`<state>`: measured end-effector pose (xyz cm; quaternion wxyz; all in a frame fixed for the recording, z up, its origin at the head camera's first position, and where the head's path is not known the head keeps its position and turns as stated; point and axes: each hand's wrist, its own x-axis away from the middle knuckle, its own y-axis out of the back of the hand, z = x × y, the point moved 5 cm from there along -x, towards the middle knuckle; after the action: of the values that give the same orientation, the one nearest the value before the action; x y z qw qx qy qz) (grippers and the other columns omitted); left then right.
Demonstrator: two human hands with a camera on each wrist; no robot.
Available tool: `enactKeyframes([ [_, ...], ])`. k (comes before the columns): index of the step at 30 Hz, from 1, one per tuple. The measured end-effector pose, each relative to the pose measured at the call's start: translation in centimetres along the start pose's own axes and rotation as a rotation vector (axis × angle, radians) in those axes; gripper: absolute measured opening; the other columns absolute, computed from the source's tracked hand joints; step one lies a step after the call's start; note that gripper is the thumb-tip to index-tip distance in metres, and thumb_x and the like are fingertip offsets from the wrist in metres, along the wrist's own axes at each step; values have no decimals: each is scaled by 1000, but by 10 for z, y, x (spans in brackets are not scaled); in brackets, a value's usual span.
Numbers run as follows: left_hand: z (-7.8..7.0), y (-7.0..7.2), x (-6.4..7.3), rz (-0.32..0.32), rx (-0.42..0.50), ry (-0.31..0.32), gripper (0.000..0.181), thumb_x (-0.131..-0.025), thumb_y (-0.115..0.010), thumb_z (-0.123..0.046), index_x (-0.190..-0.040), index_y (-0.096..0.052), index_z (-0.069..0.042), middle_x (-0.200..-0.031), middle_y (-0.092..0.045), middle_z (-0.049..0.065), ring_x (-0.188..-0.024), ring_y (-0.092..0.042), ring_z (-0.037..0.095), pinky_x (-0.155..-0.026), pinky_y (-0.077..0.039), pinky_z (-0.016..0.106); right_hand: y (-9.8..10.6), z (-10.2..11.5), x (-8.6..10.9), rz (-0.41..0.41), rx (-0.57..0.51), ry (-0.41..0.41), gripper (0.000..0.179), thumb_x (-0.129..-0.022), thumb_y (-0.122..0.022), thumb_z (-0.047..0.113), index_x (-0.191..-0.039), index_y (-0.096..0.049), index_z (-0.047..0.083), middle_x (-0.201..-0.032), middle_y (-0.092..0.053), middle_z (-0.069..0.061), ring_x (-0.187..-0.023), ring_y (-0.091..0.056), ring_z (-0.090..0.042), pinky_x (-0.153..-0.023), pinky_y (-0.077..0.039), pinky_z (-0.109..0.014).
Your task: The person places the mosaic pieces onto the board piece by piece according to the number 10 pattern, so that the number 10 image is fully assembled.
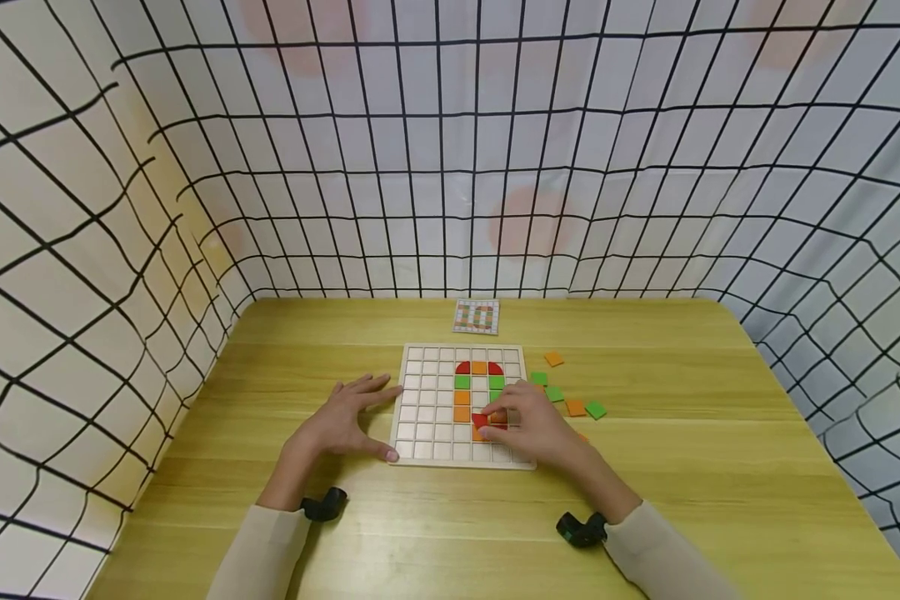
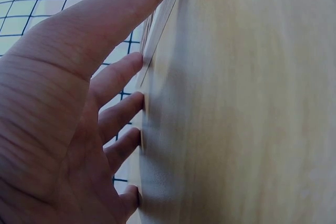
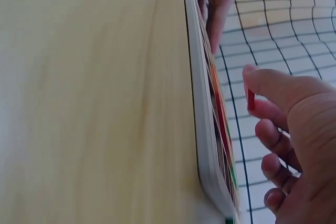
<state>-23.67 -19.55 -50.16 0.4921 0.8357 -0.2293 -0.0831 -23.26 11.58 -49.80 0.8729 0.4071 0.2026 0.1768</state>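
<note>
A pale wooden grid board lies on the table. On its right half, red corner pieces with a rounded side, an orange tile, a green tile and other tiles form a ring-like outline. Over the lower part of this outline, my right hand pinches a red tile between thumb and forefinger. The right wrist view shows that tile raised off the board. With thumb and fingers spread, my left hand touches the board's left edge. The right hand hides some tiles beneath it.
Right of the board lie loose tiles, among them an orange tile and a green tile. A small printed pattern card lies behind the board. Black-lined netting encloses the wooden table at the back and sides.
</note>
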Motion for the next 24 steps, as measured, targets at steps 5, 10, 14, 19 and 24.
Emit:
enactKeyframes([
  [5,0,0,-1,1,0,1,108,-64,-90,-66,-156,-48,-29,-169,-31,8,-158,-20,41,-123,-5,75,-9,9,-3,1,-15,-22,25,-82,-86,45,-99,-81,27,-86,-65,13,-90,-51,-9,-78,-47,-31],
  [10,1,-1,-1,2,0,3,108,-63,-90,-67,-155,-48,-29,-169,-32,8,-158,-20,42,-123,-5,75,-18,12,-3,24,-9,-45,24,-82,-86,46,-99,-80,30,-94,-65,18,-94,-51,-5,-80,-48,-29],
  [14,2,-2,-1,4,-4,7,108,-63,-90,-67,-155,-48,-30,-169,-32,8,-158,-20,42,-123,-5,74,-21,16,-3,39,-14,-53,25,-82,-87,45,-100,-81,28,-97,-66,15,-99,-53,-8,-83,-49,-32],
  [19,2,-2,-1,3,0,6,108,-63,-90,-67,-155,-48,-30,-169,-32,8,-158,-20,41,-123,-4,74,-24,17,-5,52,9,-15,24,-83,-86,45,-100,-82,28,-95,-68,13,-98,-55,-9,-86,-49,-33],
  [24,1,-1,-1,-2,-3,4,108,-63,-90,-67,-155,-48,-29,-169,-32,8,-158,-20,41,-123,-5,74,-27,16,-7,43,28,27,24,-83,-85,45,-99,-81,28,-93,-69,14,-95,-55,-8,-84,-49,-32],
])
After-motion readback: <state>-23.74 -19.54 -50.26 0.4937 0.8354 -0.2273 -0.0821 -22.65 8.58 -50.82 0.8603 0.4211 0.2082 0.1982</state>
